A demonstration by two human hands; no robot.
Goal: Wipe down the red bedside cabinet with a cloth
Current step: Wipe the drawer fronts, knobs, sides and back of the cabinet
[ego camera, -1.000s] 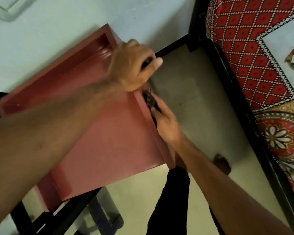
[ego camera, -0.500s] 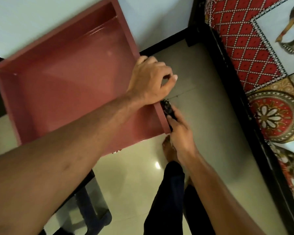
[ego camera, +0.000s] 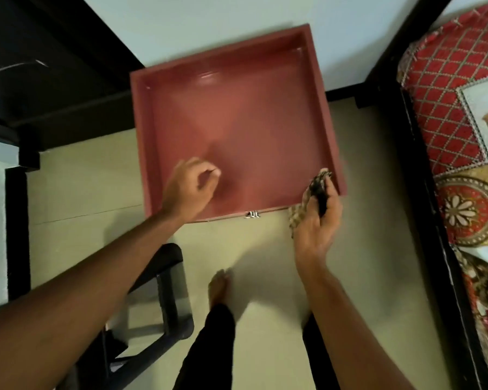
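Note:
The red cabinet [ego camera: 237, 114] stands against the pale wall, seen from straight above, with a raised rim round its top. My left hand [ego camera: 190, 187] hovers over the front left of the top, fingers curled and holding nothing. My right hand [ego camera: 319, 220] grips a dark and checked cloth [ego camera: 317, 190] at the cabinet's front right corner, just off the rim. A small metal handle [ego camera: 252, 214] shows at the front edge.
A bed with a red patterned cover [ego camera: 459, 122] and black frame [ego camera: 423, 192] runs along the right. Dark furniture [ego camera: 40, 80] stands at the left, and a black stool [ego camera: 158, 311] sits by my left leg. Beige floor tiles [ego camera: 364, 164] separate cabinet and bed.
My left hand let go of the cabinet's right rim and moved left over the top. My right hand with the cloth came off the side to the front corner. The view swung to centre the cabinet.

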